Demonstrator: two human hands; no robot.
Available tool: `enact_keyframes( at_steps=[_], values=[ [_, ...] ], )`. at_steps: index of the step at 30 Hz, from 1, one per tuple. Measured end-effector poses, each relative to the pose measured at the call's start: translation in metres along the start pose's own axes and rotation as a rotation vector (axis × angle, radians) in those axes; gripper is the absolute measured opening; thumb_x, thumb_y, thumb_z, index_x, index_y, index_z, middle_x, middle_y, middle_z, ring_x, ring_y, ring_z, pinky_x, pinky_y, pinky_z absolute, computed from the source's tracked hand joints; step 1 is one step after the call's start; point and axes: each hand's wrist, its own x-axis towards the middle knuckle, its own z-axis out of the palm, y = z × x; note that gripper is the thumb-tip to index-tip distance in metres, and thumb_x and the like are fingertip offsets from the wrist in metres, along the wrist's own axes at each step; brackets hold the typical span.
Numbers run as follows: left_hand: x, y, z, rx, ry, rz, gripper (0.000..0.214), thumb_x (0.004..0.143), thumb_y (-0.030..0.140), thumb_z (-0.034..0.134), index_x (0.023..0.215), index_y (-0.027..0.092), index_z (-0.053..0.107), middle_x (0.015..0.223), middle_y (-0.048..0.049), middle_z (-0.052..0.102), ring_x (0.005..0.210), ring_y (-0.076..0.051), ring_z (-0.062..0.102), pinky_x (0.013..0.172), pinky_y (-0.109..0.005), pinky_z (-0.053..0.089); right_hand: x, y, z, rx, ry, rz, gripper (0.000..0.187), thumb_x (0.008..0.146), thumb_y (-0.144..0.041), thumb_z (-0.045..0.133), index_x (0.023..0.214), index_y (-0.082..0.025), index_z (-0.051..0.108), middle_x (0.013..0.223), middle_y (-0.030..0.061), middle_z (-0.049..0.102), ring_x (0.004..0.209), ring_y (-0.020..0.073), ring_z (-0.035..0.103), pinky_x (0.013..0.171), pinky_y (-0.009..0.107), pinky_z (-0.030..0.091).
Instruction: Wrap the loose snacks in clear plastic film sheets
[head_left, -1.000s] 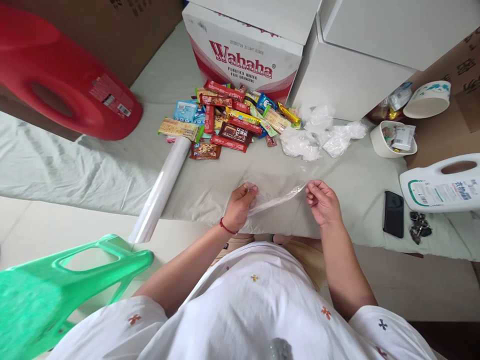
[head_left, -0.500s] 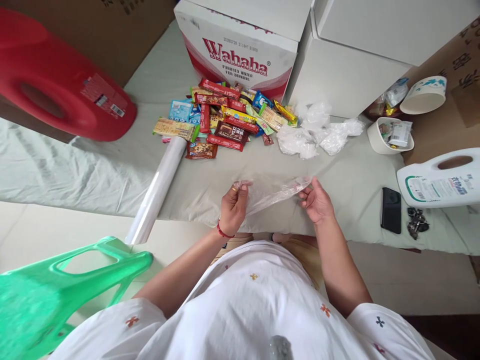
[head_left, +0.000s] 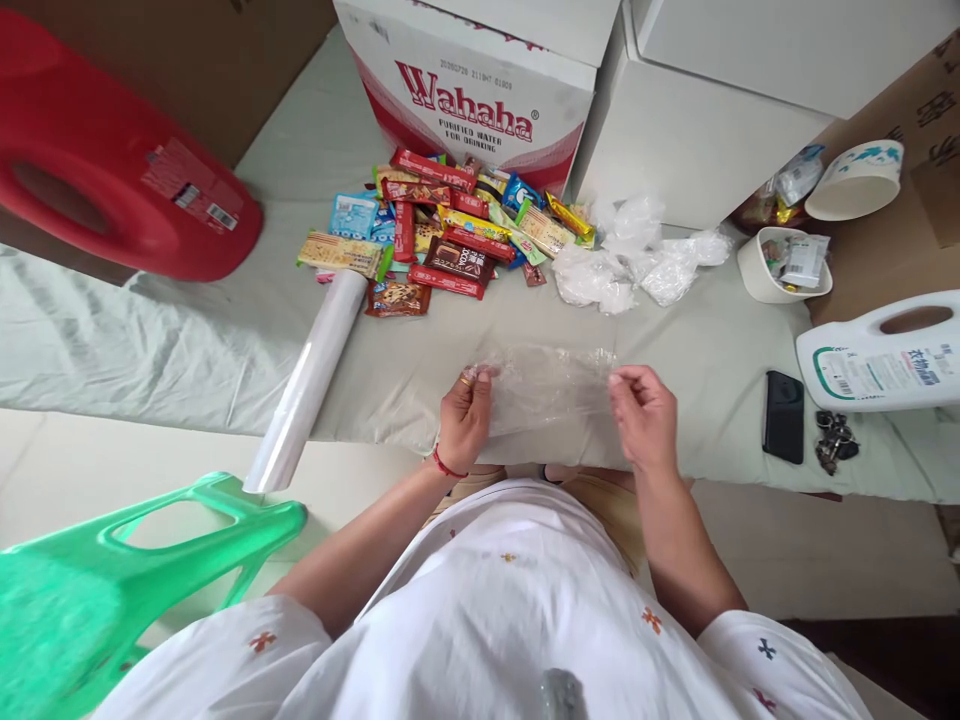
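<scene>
A clear plastic bag (head_left: pixel 547 385) is stretched between my two hands just above the pale green cloth (head_left: pixel 187 330). My left hand (head_left: pixel 465 420), with a red cord at the wrist, pinches the bag's left edge. My right hand (head_left: pixel 645 415) pinches its right edge with curled fingers. Beyond the bag lies a pile of wrapped snack bars (head_left: pixel 442 230). A heap of crumpled clear bags (head_left: pixel 630 265) sits to the right of the snacks. A roll of plastic film (head_left: pixel 307 380) lies at an angle to the left of my left hand.
A Wahaha carton (head_left: pixel 472 90) and white boxes (head_left: pixel 705 130) stand behind the snacks. A red jug (head_left: pixel 112 180) lies far left, a green plastic stool (head_left: pixel 135 570) near left. At right are two white bowls (head_left: pixel 780 270), a white detergent jug (head_left: pixel 885 355), a black phone (head_left: pixel 784 415) and keys (head_left: pixel 832 445).
The bag, first a twisted strip between my hands, has been spread into a wider sheet. My right hand turned from open palm to a pinch. The view tilted slightly.
</scene>
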Motion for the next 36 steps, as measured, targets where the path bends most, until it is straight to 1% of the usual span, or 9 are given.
enact_keyframes(
  at_steps=[3,5,9,13,18,28,30,34,36],
  values=[
    [-0.006,0.005,0.006,0.070,-0.037,0.107,0.033,0.094,0.055,0.064,0.099,0.024,0.073,0.081,-0.0033,0.066,0.084,-0.020,0.063,0.074,-0.030,0.048,-0.009,-0.021,0.041,0.107,-0.371,0.241,0.059,0.081,-0.080,0.065,0.080,-0.021,0.069,0.065,0.0004,0.058,0.046,0.0089,0.037,0.039,0.025,0.022],
    [-0.010,0.006,0.007,0.111,-0.097,0.169,0.030,0.094,0.051,0.064,0.098,0.023,0.074,0.087,-0.0043,0.069,0.085,-0.020,0.064,0.078,-0.031,0.048,-0.010,-0.025,0.066,0.128,-0.492,0.299,0.065,0.079,-0.085,0.062,0.078,-0.021,0.067,0.063,-0.0002,0.057,0.046,0.0086,0.036,0.040,0.025,0.022],
    [-0.014,0.002,0.002,0.047,-0.236,0.180,0.028,0.091,0.048,0.068,0.097,0.021,0.075,0.090,-0.0047,0.069,0.085,-0.020,0.062,0.082,-0.032,0.048,-0.001,-0.015,0.094,0.096,-0.502,0.102,0.048,0.076,-0.067,0.078,0.076,-0.022,0.064,0.065,-0.0027,0.057,0.059,0.0111,0.047,0.055,0.024,0.039],
    [-0.004,0.004,-0.002,-0.223,-0.166,-0.008,0.048,0.094,0.064,0.055,0.098,0.020,0.074,0.106,-0.0088,0.071,0.099,-0.023,0.065,0.084,-0.034,0.051,0.007,-0.006,0.097,-0.007,-0.554,0.002,0.033,0.081,-0.052,0.074,0.073,-0.023,0.061,0.064,-0.0048,0.053,0.061,0.0116,0.044,0.058,0.025,0.037],
    [0.018,0.015,0.003,-0.169,-0.112,-0.119,0.036,0.081,0.050,0.078,0.074,0.019,0.063,0.069,0.0021,0.058,0.066,-0.012,0.052,0.063,-0.025,0.041,0.008,-0.006,0.092,-0.102,-0.639,-0.058,0.022,0.084,-0.043,0.069,0.076,-0.023,0.064,0.065,-0.0048,0.053,0.060,0.0116,0.042,0.058,0.025,0.034],
    [0.029,0.016,-0.013,-0.313,0.180,-0.196,0.030,0.085,0.042,0.072,0.083,0.023,0.049,0.068,0.0061,0.056,0.061,-0.010,0.062,0.049,-0.019,0.040,-0.010,0.027,0.018,0.005,-0.207,0.042,0.030,0.084,-0.050,0.077,0.076,-0.024,0.064,0.066,-0.0045,0.048,0.059,0.0118,0.037,0.053,0.025,0.032],
    [0.028,0.015,-0.022,-0.341,0.202,-0.189,0.029,0.084,0.041,0.072,0.084,0.022,0.051,0.069,0.0054,0.058,0.062,-0.010,0.064,0.050,-0.019,0.041,-0.022,0.031,-0.004,-0.061,-0.212,0.082,0.032,0.084,-0.051,0.078,0.074,-0.024,0.064,0.065,-0.0042,0.050,0.059,0.0121,0.040,0.054,0.025,0.034],
    [0.021,0.013,-0.035,-0.353,0.175,-0.150,0.030,0.081,0.041,0.076,0.083,0.021,0.053,0.071,0.0034,0.061,0.067,-0.012,0.068,0.054,-0.020,0.045,-0.032,0.024,-0.049,-0.327,-0.487,0.188,0.033,0.085,-0.057,0.077,0.090,-0.024,0.076,0.081,0.0025,0.070,0.075,0.0181,0.060,0.067,0.030,0.048],
    [0.015,0.010,-0.038,-0.340,0.143,-0.130,0.031,0.080,0.042,0.077,0.083,0.021,0.054,0.072,0.0028,0.063,0.069,-0.013,0.069,0.057,-0.021,0.047,-0.022,0.016,-0.062,-0.394,-0.448,0.195,0.043,0.086,-0.063,0.073,0.105,-0.026,0.078,0.093,0.0062,0.074,0.085,0.0221,0.064,0.070,0.033,0.052]
  ],
)
